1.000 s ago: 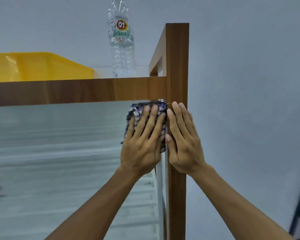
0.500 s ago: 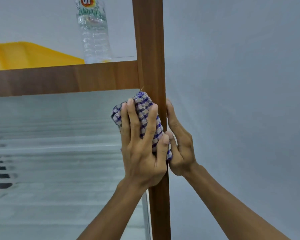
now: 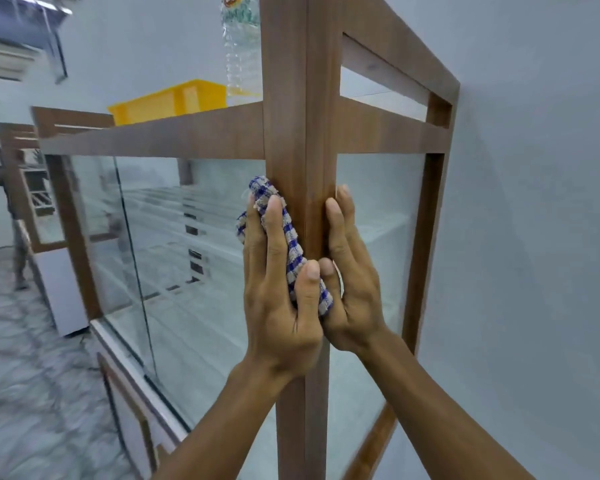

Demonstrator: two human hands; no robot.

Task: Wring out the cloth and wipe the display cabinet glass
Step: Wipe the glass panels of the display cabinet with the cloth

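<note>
A blue-and-white checked cloth [image 3: 293, 244] lies folded against the cabinet's wooden corner post [image 3: 298, 98], beside the front glass [image 3: 194, 254]. My left hand [image 3: 278, 306] presses it flat with straight fingers, thumb lying along its lower edge. My right hand [image 3: 350, 282] rests flat on the other face of the post, next to the side glass [image 3: 381, 209]. Its thumb touches the cloth's lower end. Part of the cloth is hidden under my left palm.
On the cabinet's top shelf stand a yellow plastic tray [image 3: 174, 98] and a clear water bottle [image 3: 241, 46]. A white wall [image 3: 534, 237] runs close along the cabinet's right side. More wooden cabinets and a person [image 3: 4, 192] are at the far left.
My view has swung round to the cabinet's corner, so both glass faces show. The cloth went from flat on the front glass to wrapped against the post, and my right hand slid to the post's side.
</note>
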